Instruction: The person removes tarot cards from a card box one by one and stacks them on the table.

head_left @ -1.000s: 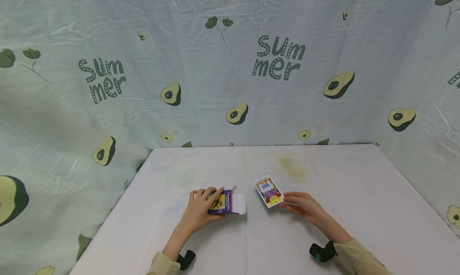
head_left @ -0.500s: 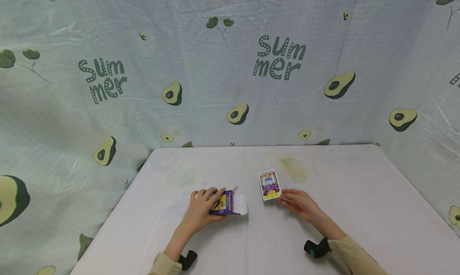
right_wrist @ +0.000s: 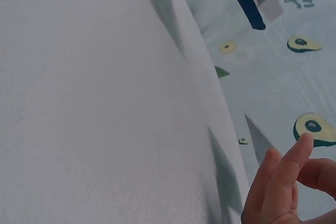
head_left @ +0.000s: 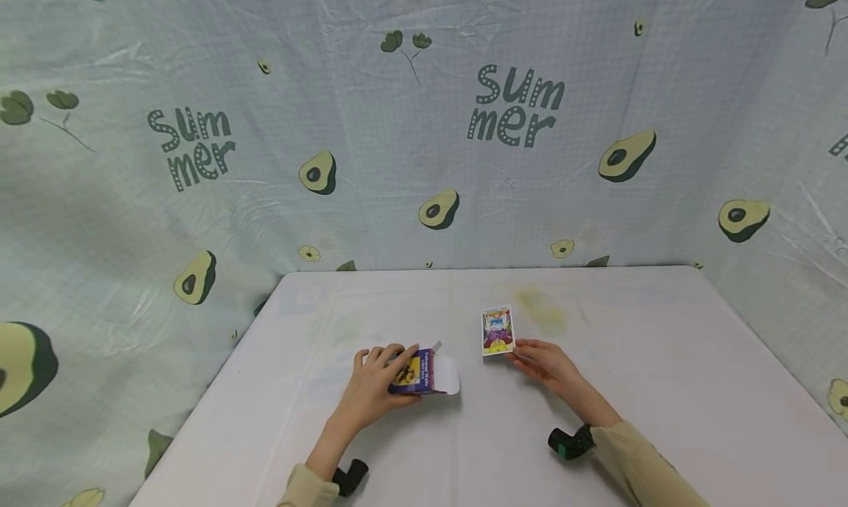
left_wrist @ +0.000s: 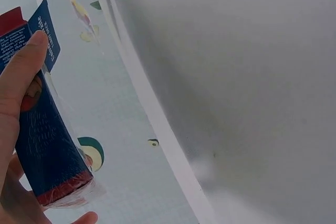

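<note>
My left hand [head_left: 371,386] grips a tarot card box [head_left: 414,371], blue with a yellow picture panel, its white end flap folded out toward the right. In the left wrist view the thumb lies along the dark blue side of the box [left_wrist: 50,140], and clear wrap hangs loose at its lower end. My right hand [head_left: 545,363] pinches a colourful tarot card [head_left: 497,330] by its lower right corner, picture side facing me. Edge-on, the card [right_wrist: 257,137] shows as a thin grey sliver in the right wrist view.
A white-covered table [head_left: 503,448] spreads under both hands, with a yellowish stain [head_left: 539,310] toward the back. Behind it hangs a pale cloth [head_left: 371,124] printed with avocados and lettering. Each wrist carries a black camera [head_left: 571,443].
My right hand has moved up and slightly left, and the tarot card has turned from slanted to nearly upright in the head view. The left hand and box have barely shifted.
</note>
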The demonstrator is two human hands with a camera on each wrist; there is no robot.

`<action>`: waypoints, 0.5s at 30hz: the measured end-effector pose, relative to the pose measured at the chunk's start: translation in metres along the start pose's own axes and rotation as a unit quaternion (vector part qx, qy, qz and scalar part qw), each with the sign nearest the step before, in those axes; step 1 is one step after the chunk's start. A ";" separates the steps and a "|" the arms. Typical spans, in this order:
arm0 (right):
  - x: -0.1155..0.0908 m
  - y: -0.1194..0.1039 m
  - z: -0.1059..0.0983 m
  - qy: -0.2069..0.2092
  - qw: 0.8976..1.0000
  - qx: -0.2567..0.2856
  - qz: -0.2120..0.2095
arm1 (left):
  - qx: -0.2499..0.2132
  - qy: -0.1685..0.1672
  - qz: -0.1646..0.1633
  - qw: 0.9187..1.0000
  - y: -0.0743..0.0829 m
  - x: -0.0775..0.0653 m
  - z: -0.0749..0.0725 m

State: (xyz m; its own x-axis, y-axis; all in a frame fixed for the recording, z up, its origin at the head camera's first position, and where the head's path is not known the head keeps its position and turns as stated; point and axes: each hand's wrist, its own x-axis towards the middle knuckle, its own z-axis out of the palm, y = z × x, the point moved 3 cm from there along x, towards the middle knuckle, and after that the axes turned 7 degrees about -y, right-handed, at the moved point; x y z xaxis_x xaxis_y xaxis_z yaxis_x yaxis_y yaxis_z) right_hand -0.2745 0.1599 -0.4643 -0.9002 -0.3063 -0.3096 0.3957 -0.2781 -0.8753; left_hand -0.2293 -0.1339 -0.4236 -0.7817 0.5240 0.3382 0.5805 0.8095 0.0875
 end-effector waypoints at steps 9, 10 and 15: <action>0.007 0.002 -0.003 0.005 1.000 -0.013 -0.008 | -0.001 0.007 0.006 1.000 0.002 0.003 -0.001; 0.007 0.002 -0.003 0.005 1.000 -0.012 -0.008 | 0.001 0.007 0.007 1.000 0.003 0.004 -0.001; 0.012 0.002 -0.003 0.005 1.000 -0.021 -0.010 | 0.004 0.011 0.009 1.000 0.004 0.007 -0.001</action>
State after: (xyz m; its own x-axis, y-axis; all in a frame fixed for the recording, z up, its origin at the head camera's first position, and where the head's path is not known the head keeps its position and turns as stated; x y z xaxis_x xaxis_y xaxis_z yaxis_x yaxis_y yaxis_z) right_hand -0.2850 0.1582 -0.4705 -0.9098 -0.2915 -0.2956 0.3700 -0.2464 -0.8958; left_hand -0.2318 -0.1277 -0.4198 -0.7658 0.5331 0.3597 0.5931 0.8017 0.0743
